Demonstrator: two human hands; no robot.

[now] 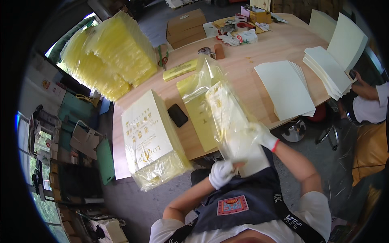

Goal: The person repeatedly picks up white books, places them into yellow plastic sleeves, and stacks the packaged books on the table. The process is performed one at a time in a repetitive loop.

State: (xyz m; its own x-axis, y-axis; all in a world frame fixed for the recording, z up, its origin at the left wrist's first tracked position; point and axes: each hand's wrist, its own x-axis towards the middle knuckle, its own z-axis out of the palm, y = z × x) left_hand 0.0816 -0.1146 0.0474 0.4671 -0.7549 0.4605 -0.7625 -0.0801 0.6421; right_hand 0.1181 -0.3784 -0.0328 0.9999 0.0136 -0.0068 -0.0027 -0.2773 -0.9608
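I hold a cream paper bag with gold print [233, 121], partly inside a clear yellowish plastic sleeve [204, 79]. My left hand [222, 173], in a white glove, grips the bag's lower end near my apron. My right hand [262, 135], also gloved, holds the bag's right side through the plastic. The sleeve's open end sticks up and away from me over the wooden table [263, 50]. A flat yellow sleeve [199, 117] lies on the table under the bag.
A stack of sleeved printed bags [150, 139] lies at my left, with a black phone-like object [177, 115] beside it. Piles of yellow sleeves [107, 56] sit far left. Cream paper bag stacks [289, 87] lie right. Another person [370, 101] sits at the right edge. Cardboard boxes [185, 27] stand behind.
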